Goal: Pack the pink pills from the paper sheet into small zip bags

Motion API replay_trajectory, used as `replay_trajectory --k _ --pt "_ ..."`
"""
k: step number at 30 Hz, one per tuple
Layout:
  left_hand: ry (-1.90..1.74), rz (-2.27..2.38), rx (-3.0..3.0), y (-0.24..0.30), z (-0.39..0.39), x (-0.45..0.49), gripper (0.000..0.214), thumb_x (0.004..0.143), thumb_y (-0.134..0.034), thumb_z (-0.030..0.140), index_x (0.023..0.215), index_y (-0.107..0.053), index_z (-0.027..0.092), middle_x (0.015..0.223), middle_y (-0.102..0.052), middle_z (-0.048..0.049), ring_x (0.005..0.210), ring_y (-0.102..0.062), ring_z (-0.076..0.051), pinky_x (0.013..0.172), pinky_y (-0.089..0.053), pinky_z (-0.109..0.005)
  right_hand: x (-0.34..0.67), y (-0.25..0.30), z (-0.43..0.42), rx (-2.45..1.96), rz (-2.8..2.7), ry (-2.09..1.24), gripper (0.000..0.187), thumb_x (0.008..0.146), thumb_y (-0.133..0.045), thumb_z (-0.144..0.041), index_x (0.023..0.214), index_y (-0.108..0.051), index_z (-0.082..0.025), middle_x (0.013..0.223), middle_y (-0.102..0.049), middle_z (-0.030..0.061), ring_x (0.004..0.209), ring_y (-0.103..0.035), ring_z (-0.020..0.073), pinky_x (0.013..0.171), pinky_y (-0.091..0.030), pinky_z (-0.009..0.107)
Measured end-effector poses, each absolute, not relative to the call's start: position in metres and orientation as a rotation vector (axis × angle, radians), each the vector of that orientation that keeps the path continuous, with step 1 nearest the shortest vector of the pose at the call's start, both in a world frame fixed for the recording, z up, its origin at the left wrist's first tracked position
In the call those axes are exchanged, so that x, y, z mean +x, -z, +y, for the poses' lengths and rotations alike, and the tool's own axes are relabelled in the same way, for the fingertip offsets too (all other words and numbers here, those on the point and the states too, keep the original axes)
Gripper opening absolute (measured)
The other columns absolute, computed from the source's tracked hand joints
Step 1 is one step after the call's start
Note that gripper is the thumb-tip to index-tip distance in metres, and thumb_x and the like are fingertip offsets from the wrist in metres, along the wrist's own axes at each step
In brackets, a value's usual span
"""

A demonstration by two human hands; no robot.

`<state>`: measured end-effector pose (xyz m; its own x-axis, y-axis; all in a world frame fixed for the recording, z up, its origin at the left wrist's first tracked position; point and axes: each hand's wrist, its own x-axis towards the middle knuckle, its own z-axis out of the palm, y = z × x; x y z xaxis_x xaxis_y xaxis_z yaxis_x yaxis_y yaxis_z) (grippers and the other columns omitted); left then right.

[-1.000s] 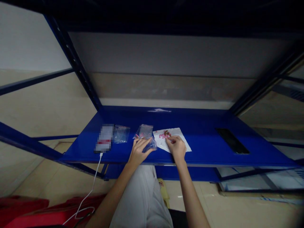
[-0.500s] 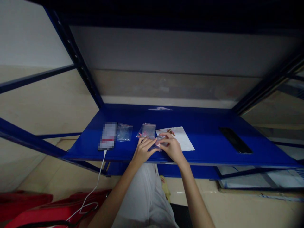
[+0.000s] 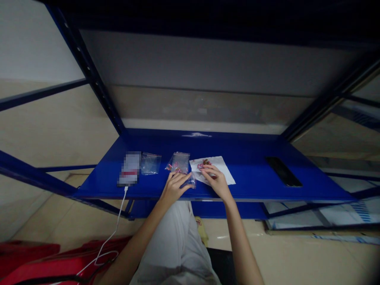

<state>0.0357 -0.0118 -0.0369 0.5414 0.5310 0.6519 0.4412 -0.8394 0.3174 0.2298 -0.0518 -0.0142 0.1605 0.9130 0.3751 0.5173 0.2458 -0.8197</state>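
Observation:
My left hand [image 3: 173,188] is closed on a small clear plastic bag [image 3: 192,181], pinching it near the front of the blue shelf. My right hand [image 3: 217,182] hangs over a white sheet of paper [image 3: 227,170], its fingers stretched out and the thumb apart from them. Its fingertips reach a small pile of pink and brownish pieces [image 3: 204,162] on the paper; their exact kind is too small to tell. Beyond my left hand lie more clear bags [image 3: 181,160], with pink pieces at their lower edge.
A flat clear bag [image 3: 151,164] lies at the left, beside a phone [image 3: 130,166] with a white cable [image 3: 120,213] hanging over the front edge. A dark phone [image 3: 283,171] rests at the right. Blue posts [image 3: 86,67] frame the shelf [image 3: 249,158].
My right hand has let go of the plastic bag and moved over to the pieces on the paper. My left hand keeps the bag. The view has shifted slightly.

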Motion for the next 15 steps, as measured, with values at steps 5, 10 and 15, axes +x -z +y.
replay_trajectory --k 5,10,15 --pt "-1.108 0.801 2.740 0.037 -0.015 0.037 0.042 0.078 -0.058 0.038 0.115 -0.054 0.018 0.089 -0.068 -0.0046 0.084 -0.060 -0.017 0.080 -0.038 -0.034 0.246 0.031 -0.046 -1.655 -1.407 -0.283 0.023 0.072 -0.062 -0.038 0.084 -0.071 -0.020 0.095 -0.062 0.0090 0.078 -0.060 0.0194 0.064 -0.049 0.030" --pt "-1.150 0.876 2.628 0.031 -0.018 0.036 0.042 0.078 -0.058 0.038 0.116 -0.053 0.020 0.093 -0.068 -0.0047 0.086 -0.060 -0.017 0.082 -0.038 -0.034 0.231 0.035 -0.039 -1.817 -1.402 -0.111 0.019 0.072 -0.060 -0.037 0.080 -0.071 -0.023 0.096 -0.058 0.0056 0.081 -0.058 0.0183 0.059 -0.045 0.026" --pt "-1.259 0.956 2.568 0.031 -0.018 0.035 0.037 0.078 -0.058 0.035 0.112 -0.056 0.019 0.093 -0.068 -0.0055 0.085 -0.061 -0.018 0.082 -0.040 -0.034 0.227 0.038 -0.035 -1.883 -1.356 -0.030 0.018 0.072 -0.058 -0.035 0.078 -0.071 -0.023 0.097 -0.056 0.0044 0.084 -0.057 0.0180 0.058 -0.043 0.025"
